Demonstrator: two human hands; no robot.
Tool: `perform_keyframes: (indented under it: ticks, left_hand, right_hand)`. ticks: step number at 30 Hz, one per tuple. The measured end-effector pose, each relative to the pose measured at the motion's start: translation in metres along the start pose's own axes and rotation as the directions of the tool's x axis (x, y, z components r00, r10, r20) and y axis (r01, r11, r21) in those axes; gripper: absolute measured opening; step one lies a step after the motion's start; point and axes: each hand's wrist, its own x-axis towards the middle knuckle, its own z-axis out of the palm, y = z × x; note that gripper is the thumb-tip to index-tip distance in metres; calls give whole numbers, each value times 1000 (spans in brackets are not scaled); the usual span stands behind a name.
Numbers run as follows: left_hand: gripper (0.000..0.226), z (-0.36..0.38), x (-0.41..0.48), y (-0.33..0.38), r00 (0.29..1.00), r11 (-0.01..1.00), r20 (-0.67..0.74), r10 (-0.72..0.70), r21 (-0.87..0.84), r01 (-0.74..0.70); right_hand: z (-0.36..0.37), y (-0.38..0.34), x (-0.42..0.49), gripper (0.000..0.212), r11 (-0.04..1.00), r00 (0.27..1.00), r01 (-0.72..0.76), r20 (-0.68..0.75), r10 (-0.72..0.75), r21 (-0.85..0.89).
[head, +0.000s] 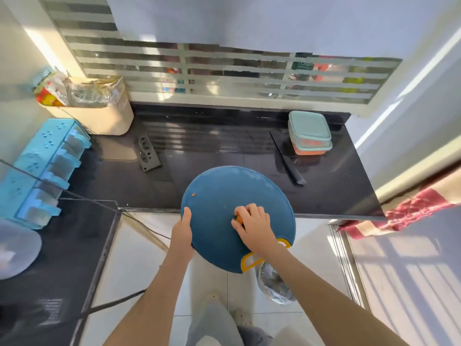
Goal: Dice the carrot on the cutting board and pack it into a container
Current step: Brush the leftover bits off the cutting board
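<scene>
Past the counter [224, 151] edge, the left hand [183, 228] is gripping the cutting board [224, 193], and holding it steady is helping; the right hand [252, 221] is apparently pinching carrot scraps [239, 219]. Diced carrot [309, 152] is sitting in the far-right container [310, 132].

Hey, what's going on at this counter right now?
A person's left hand grips the rim of the round blue cutting board, which juts past the counter edge above a lined bin on the floor. The right hand curls its fingers on a few orange carrot scraps. The knife lies on the counter beside two stacked lidded containers, the lower one showing orange.
</scene>
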Motion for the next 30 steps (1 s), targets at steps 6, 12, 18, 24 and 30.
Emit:
perform_keyframes:
  ticks: [6, 12, 18, 24, 30]
  left_hand:
    - [44, -6, -17, -19, 999, 999, 28, -17, 39, 16]
    - [43, -23, -25, -37, 994, 993, 79, -69, 105, 61]
    - [41, -34, -29, -53, 987, 983, 127, -94, 168, 72]
    - [40, -39, -38, -73, 980, 979, 159, -118, 183, 88]
    - [39, -31, -56, -91, 984, 977, 115, -139, 181, 117]
  right_hand:
    - [9, 0, -38, 33, 999, 993, -46, -111, 45, -2]
    - [24, -5, -72, 32, 992, 985, -113, -123, 120, 60]
    - [39, -2, -104, 23, 986, 967, -149, -196, 160, 72]
    - [49, -2, -132, 28, 982, 963, -169, -198, 182, 78]
    - [43, 8, -157, 35, 975, 971, -193, -125, 206, 111]
